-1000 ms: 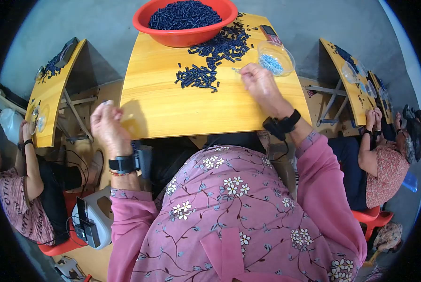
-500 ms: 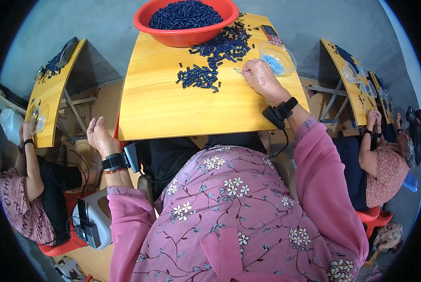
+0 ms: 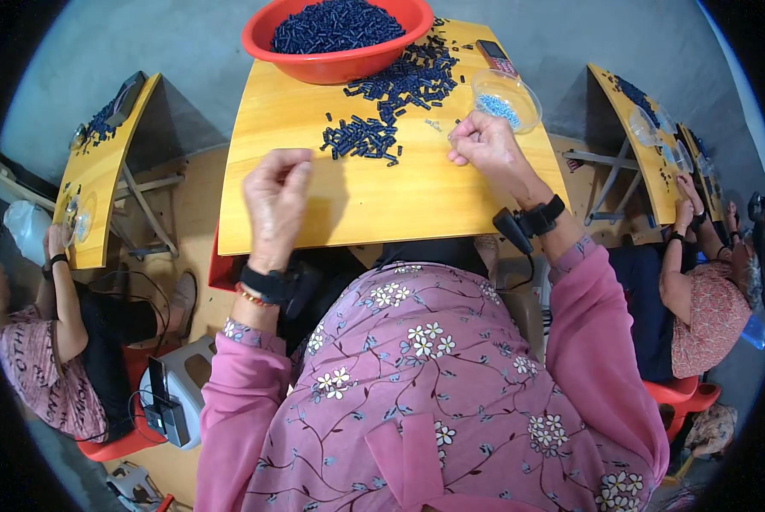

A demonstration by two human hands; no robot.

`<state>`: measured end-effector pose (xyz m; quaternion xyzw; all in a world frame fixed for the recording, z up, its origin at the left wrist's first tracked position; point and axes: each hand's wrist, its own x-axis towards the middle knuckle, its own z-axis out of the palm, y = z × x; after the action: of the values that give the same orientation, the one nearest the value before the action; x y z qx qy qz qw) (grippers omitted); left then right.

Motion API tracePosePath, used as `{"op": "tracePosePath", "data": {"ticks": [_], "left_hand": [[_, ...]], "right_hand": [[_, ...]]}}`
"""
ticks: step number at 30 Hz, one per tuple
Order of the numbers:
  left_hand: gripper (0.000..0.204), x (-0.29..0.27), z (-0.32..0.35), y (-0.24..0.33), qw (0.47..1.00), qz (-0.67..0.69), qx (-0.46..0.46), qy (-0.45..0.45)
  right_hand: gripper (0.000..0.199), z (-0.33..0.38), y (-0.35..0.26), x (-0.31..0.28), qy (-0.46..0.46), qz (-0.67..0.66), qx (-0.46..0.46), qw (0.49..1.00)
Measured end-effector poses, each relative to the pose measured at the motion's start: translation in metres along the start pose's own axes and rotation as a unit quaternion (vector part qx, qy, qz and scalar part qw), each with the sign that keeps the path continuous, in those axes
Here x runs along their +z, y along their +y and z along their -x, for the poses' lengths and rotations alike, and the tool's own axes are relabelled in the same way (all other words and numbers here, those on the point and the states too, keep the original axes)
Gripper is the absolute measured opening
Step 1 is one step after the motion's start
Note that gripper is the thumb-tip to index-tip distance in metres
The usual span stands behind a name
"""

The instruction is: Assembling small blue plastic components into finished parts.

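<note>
My left hand [image 3: 276,198] is over the left part of the yellow table [image 3: 374,209], its fingers curled in beside the thumb and nothing visible in them. It is left of a small pile of short black tube-like pieces [image 3: 361,138], not touching it. My right hand [image 3: 491,152] is closed in a pinch at the table's right side; what its fingertips hold, if anything, is too small to name. Close to those fingertips lie a few tiny clear pieces [image 3: 434,125]. Just beyond the right hand stands a clear round dish [image 3: 526,92] with small light-blue pieces [image 3: 499,109].
A red basin [image 3: 338,66] heaped with black pieces stands at the far edge. More black pieces [image 3: 417,77] are scattered beside it. A keypad phone [image 3: 495,58] lies at the far right. People work at tables on the left [image 3: 101,188] and right [image 3: 647,162].
My left hand has come up from beside the table's near left edge to above the tabletop, its fingers curling. My right hand has shifted slightly right and nearer, away from the tiny clear pieces.
</note>
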<state>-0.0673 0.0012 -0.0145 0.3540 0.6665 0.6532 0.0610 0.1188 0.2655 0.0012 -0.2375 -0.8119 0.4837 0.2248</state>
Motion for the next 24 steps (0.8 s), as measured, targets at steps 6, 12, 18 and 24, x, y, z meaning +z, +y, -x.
{"op": "tracePosePath", "data": {"ticks": [6,12,18,24], "left_hand": [[0.017,0.052,-0.007,0.002,0.973,-0.182,0.078,-0.119],[0.015,0.076,-0.007,0.003,0.938,-0.27,0.131,-0.172],[0.02,0.09,-0.009,0.002,0.935,-0.293,0.13,-0.153],[0.019,0.1,-0.009,0.001,0.922,-0.331,0.141,-0.144]], "right_hand": [[0.007,0.029,-0.01,0.011,-0.08,-0.125,0.038,0.988],[0.013,0.04,-0.009,0.018,-0.118,-0.179,0.058,0.975],[0.022,0.04,-0.005,0.018,-0.126,-0.216,0.045,0.967],[0.027,0.042,-0.004,0.017,-0.126,-0.228,0.036,0.965]]}}
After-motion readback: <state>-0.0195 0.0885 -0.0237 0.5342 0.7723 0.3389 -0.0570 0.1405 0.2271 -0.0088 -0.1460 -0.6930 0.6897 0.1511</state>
